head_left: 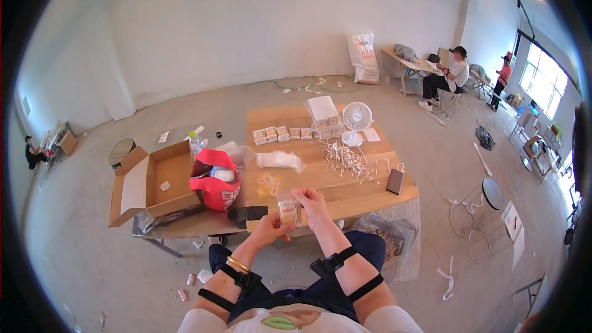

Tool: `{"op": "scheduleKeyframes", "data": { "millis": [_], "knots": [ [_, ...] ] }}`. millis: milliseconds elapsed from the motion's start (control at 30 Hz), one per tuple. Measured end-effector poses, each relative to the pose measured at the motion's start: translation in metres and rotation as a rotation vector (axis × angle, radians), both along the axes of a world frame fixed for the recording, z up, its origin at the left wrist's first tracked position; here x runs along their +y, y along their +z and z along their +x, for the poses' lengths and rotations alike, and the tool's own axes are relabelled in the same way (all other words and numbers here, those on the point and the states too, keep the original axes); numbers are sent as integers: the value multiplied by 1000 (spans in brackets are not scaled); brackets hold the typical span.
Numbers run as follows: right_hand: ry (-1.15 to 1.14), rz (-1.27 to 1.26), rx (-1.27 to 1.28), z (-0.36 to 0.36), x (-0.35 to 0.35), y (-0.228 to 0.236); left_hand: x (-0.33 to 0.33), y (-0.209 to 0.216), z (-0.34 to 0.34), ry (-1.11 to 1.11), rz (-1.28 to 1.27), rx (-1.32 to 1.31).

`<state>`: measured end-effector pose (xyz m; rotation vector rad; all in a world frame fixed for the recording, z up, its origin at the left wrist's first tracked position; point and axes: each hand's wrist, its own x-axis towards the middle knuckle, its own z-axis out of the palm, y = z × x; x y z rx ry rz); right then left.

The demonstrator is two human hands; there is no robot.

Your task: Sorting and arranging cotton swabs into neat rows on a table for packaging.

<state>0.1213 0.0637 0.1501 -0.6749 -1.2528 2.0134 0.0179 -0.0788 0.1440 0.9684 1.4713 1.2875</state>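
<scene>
Both hands are closed on one small clear packet, with a yellow-and-pink label and what look like cotton swabs inside, over the table's near edge. My left hand grips its lower left side, while my right hand pinches the upper right corner. Just beyond, a few yellow labels lie on the wooden table. Behind them is a stack of thin clear plastic bags. A loose heap of white cotton swabs spreads to the right. Several filled packets stand in a row at the far side.
A white fan stands beside a clear box; a cable runs to a grey power bank. At left are a red bag and an open cardboard box. Round stools stand right; a person sits farther back.
</scene>
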Motion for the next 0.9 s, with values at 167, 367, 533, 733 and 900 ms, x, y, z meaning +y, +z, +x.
{"op": "scheduleKeyframes", "data": {
  "millis": [167,367,533,733,900],
  "knots": [
    [156,-5,-74,7,-17,2,-7,-10,-4,16,83,-156],
    [212,8,-335,17,-18,-59,-6,-37,-9,47,-153,-28],
    [14,-146,-429,54,48,-136,7,-89,-35,81,-178,-58],
    [-135,-293,-382,57,101,-141,20,-133,-76,287,-180,360],
    [-89,-201,-278,27,152,-125,50,-126,-92,406,-232,660]
  ]
}}
